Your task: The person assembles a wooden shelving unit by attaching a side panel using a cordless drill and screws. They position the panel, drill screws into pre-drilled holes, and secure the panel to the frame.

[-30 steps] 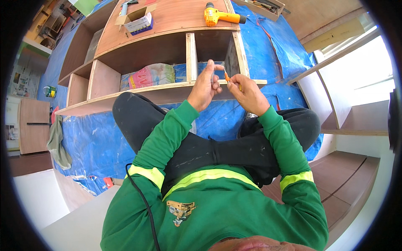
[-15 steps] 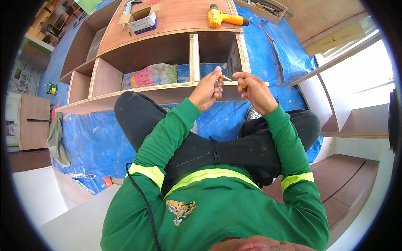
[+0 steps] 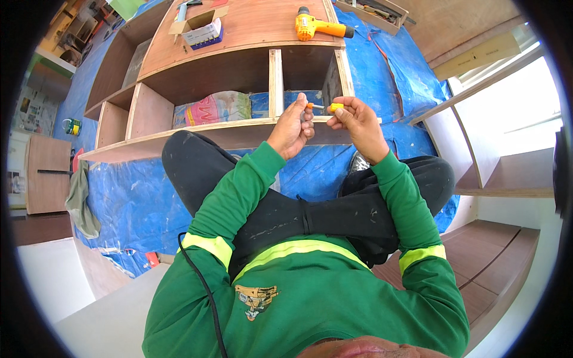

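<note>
In front of the open wooden frame, my left hand [image 3: 290,127] pinches a small orange piece with a thin metal shaft [image 3: 316,107], its kind too small to tell. The shaft points right, toward my right hand [image 3: 360,126]. Between that hand's thumb and fingers is a small bright yellow block-shaped piece [image 3: 337,108], close to the shaft's tip. Whether shaft and yellow piece touch, I cannot make out. Beyond both hands, a yellow-and-black cordless drill [image 3: 319,27] lies on the cabinet's plywood panel [image 3: 256,24].
An opened small box [image 3: 203,33] stands on the panel. Inside the frame lies a printed sack [image 3: 218,107]. Blue sheeting [image 3: 143,197] covers the floor. Shelving [image 3: 507,173] stands at the right, a wooden tool tray [image 3: 376,13] at the far right, and a can [image 3: 73,126] at the left.
My right hand has turned and shifted slightly, so the yellow piece now shows plainly at its fingertips. My left hand has moved a little left with the orange piece.
</note>
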`<state>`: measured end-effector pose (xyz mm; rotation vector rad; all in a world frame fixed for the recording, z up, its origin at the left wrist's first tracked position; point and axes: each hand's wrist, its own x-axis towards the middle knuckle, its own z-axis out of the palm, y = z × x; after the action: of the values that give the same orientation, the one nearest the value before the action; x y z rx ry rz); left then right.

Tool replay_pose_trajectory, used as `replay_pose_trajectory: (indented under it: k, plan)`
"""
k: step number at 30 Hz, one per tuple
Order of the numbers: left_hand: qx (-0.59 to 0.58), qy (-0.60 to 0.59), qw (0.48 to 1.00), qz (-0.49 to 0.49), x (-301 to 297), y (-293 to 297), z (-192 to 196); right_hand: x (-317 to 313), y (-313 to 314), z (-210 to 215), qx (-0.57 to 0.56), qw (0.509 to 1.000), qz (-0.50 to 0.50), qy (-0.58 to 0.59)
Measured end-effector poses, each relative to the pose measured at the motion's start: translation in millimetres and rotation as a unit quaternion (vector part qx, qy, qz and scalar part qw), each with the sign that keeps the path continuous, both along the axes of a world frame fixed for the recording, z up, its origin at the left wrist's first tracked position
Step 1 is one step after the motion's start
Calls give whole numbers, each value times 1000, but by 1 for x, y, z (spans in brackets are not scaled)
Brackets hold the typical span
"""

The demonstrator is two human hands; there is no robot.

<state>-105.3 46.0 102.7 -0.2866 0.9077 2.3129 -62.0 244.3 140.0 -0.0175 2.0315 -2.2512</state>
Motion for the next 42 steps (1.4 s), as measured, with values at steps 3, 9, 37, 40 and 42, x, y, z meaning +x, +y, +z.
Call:
replay_pose_trajectory:
  k: [3,9,37,40,42]
  plan:
    - [-17,32,999,12,1,-1,-1,2,-5,3,23,1000,-3,5]
    - [-62,69,995,32,6,2,4,2,-7,0,82,996,12,36]
    - [-34,80,995,47,30,12,9,15,-27,-10,199,966,-54,156]
    - [-46,86,995,28,26,9,6,11,-23,-16,189,971,-28,144]
    - [-63,94,993,14,18,7,9,9,-22,-9,184,974,-13,134]
